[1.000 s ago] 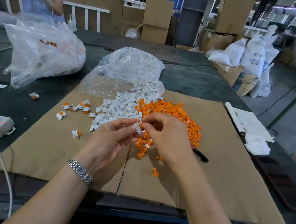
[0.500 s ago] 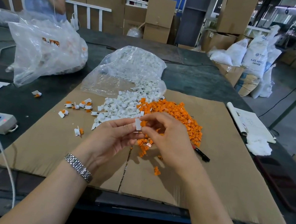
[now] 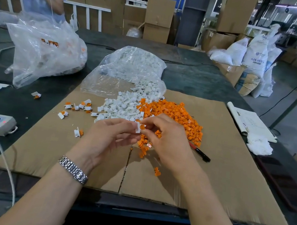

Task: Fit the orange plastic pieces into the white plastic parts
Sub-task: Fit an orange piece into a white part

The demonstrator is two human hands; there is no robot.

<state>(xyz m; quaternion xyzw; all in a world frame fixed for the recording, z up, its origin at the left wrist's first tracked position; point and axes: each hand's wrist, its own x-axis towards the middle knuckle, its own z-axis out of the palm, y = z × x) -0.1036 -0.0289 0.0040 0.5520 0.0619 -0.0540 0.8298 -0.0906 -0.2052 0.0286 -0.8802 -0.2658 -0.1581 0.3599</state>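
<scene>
Pinching a white part point(image 3: 138, 127) in the left hand point(image 3: 109, 137), a worker's right hand point(image 3: 166, 140) presses an orange piece point(image 3: 142, 126) against it. A few finished pairs point(image 3: 78, 106) lie beyond the left hand; both heaps point(image 3: 172, 114) ahead remain large.

Both forearms bare, no sleeves in view. Left hand point(image 3: 110, 135): silver metal link watch band point(image 3: 73, 170) at the wrist. Right hand point(image 3: 168, 140): nothing worn, no rings or gloves visible.

Even daylight from rear windows; soft shadows; wide-angle bending at edges; background slightly blurred.
</scene>
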